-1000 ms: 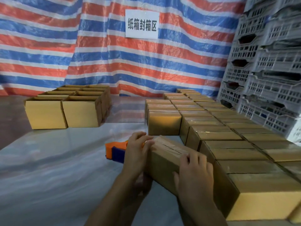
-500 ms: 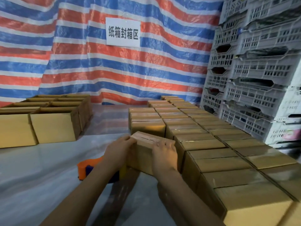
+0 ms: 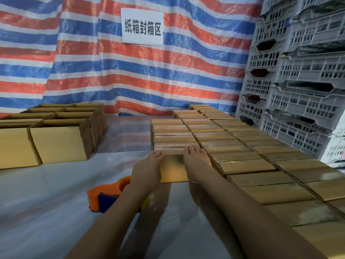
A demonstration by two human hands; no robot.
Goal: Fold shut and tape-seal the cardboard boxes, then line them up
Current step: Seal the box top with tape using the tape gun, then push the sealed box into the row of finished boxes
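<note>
Striped woven tarp [image 3: 93,71] behind, grey slotted plastic crates [image 3: 308,71] stacked right. Glossy taped cartons [image 3: 252,165] in a tight grid. Sealed cardboard box [image 3: 172,169] sits at the near end of the grid's left column. Left hand [image 3: 147,165] wraps its left corner, right hand [image 3: 196,163] hooks over its top edge. Orange-blue tape dispenser [image 3: 104,197] lies under the left forearm.

A tarpaulin [image 3: 130,71] striped in red, blue and white is hung as a backdrop along the far edge of the work surface. A white paper sign [image 3: 142,26] printed with black Chinese characters is fixed to it, high and near the middle. Grey perforated plastic crates [image 3: 298,90] are stacked in tall columns along the right edge. The surface itself is covered by a glossy translucent plastic sheet [image 3: 46,212].
</note>
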